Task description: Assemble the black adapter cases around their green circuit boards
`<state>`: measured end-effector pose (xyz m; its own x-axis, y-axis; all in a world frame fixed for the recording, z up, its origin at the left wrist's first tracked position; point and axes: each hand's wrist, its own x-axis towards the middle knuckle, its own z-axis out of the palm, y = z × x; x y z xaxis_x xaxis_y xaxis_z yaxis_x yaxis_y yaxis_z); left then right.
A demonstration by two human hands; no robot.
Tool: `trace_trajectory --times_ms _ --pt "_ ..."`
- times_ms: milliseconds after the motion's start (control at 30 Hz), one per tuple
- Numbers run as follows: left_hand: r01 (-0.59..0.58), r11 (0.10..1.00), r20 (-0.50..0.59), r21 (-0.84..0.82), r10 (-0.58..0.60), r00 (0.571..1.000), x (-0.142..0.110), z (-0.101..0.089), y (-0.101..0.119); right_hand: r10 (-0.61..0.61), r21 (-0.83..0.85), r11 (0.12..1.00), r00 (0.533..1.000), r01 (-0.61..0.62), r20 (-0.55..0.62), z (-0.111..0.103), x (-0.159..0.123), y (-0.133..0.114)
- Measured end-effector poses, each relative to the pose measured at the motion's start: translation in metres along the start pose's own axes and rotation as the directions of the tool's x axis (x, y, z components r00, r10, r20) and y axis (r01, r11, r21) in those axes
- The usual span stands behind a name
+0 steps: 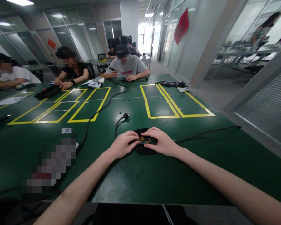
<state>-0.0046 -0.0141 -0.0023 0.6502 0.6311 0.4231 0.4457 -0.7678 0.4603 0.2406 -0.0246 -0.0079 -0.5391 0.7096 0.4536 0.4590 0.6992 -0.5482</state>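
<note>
A small circuit board (144,141) with orange ring-shaped coils and a yellow part lies between my hands, over an opened black plastic case (145,151). My left hand (124,144) pinches the board's left end between thumb and fingers. From the other side, my right hand (165,142) grips its right end, thumb near and fingers far. My fingers hide both ends of the board. A short black cord with a plug (125,116) curls out beside my left hand. Another black cable (206,133) stretches to the right from behind my right hand.
A mostly blurred-out power strip (53,165) lies at left, its long cord (103,107) crossing the green table (121,184). Yellow tape (164,117) marks rectangles. A folded black tripod-like object (172,83) lies at the far right. Co-workers (133,64) sit across the table.
</note>
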Motion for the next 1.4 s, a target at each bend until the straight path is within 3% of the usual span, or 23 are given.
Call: trace_trajectory --times_ms 233,467,867,1400 --pt "0.041 0.997 -0.037 0.064 -0.038 0.999 -0.003 -0.003 0.001 -0.059 -0.124 0.991 0.992 0.045 -0.110 -0.017 -0.003 0.000" --pt "0.119 0.969 0.039 0.217 -0.131 0.991 -0.002 -0.001 -0.002 -0.057 -0.310 0.947 0.993 0.086 0.101 -0.033 -0.014 0.012" --pt "0.255 0.846 0.099 0.468 -0.337 0.936 0.016 0.002 0.005 0.195 -0.476 0.872 0.974 -0.116 0.118 -0.026 -0.016 0.011" --pt "0.322 0.798 0.135 0.509 -0.444 0.886 0.017 -0.002 0.007 0.216 -0.514 0.854 0.953 -0.080 0.211 -0.025 -0.013 0.012"
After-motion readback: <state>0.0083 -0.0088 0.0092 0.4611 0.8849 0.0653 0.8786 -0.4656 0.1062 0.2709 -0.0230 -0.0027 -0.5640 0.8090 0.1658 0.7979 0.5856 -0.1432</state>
